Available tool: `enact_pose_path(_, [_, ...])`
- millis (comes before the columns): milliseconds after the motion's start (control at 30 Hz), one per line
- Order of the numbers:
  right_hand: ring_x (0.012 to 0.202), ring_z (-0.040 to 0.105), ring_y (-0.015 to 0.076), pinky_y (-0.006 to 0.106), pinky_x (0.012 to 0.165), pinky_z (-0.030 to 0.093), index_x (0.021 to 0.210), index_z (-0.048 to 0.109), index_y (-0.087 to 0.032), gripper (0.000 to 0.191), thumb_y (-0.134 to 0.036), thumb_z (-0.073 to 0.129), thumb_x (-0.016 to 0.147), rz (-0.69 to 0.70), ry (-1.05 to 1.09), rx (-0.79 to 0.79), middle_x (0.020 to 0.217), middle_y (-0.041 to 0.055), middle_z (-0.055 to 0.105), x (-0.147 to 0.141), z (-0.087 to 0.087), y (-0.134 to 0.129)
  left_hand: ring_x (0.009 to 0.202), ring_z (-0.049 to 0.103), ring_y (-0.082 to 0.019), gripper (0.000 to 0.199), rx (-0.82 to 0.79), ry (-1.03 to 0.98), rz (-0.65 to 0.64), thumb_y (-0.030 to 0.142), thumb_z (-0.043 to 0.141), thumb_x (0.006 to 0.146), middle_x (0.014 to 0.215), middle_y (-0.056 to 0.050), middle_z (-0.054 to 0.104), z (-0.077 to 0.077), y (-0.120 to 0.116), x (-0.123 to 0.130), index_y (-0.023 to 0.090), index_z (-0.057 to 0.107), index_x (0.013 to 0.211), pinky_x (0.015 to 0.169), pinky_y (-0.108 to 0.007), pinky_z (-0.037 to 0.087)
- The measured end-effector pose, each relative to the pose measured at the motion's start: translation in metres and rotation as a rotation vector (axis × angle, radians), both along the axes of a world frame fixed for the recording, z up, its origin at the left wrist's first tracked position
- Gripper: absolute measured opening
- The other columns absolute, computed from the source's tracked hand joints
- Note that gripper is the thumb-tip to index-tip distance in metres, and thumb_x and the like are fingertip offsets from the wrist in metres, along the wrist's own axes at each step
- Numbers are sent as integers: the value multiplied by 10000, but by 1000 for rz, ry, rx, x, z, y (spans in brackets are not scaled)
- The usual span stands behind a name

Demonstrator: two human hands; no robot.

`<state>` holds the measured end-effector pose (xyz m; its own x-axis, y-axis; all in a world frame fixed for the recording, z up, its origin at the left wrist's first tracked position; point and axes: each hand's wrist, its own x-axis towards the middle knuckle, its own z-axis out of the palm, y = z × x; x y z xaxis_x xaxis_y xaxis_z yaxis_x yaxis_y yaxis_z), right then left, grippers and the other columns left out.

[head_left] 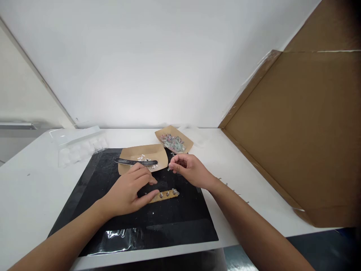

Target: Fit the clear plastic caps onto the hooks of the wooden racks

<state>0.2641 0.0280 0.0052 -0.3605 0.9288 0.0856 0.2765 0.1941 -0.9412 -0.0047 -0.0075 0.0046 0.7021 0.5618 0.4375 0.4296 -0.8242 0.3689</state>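
A narrow tan strip (pixel 164 195) with several small shiny pieces along it lies on the black mat (pixel 180 218). My left hand (pixel 132 190) rests at the strip's left end, thumb touching it and fingers apart. Above the mat's right part, my right hand (pixel 187 168) pinches a small translucent piece (pixel 169 169) between thumb and fingertips. Just beyond my left hand, a dark curved file (pixel 126 162) lies across a brown paper tray (pixel 160 154) that holds small white bits. Farther back, a second paper tray (pixel 161 132) holds many translucent and pinkish pieces.
At the back left stands a clear plastic case (pixel 81 150) with its lid raised. A large cardboard panel (pixel 304 131) rises along the right side. A few thin small items lie on the white table (pixel 242 169) beside my right forearm.
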Motion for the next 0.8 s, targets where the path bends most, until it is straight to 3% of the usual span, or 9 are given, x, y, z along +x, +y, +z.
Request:
enact_pose_path(233, [695, 622, 122, 259, 670, 517, 869, 660, -194, 340, -514, 774, 881, 8, 256, -120, 817, 4, 712, -17, -3, -11, 1116, 622, -230, 264, -11, -151, 97, 226, 660, 1002, 1176, -96, 670, -10, -2, 4, 201, 640, 1263, 977, -369, 528])
enact_pose_path(367, [724, 637, 124, 235, 640, 514, 886, 666, -195, 332, -487, 819, 849, -12, 356, -145, 783, -10, 692, -28, -9, -17, 1037, 646, -207, 321, -52, -203, 132, 246, 676, 997, 1167, -84, 680, -11, -6, 7, 216, 632, 1313, 923, -345, 564])
enact_pose_path(567, [673, 652, 114, 242, 649, 535, 927, 657, -208, 326, -433, 864, 815, -17, 433, -149, 771, -28, 705, -38, -16, -22, 891, 648, -162, 296, -98, -255, 149, 266, 717, 976, 1114, -56, 709, -11, -9, 10, 234, 661, 1264, 792, -281, 575])
enact_pose_path(800, [636, 658, 117, 243, 627, 513, 929, 687, -207, 300, -402, 879, 807, -14, 405, -119, 721, -31, 704, -40, -15, -25, 860, 682, -162, 205, -35, -308, 154, 251, 748, 953, 1023, -44, 749, -11, -5, 14, 222, 722, 1155, 798, -284, 568])
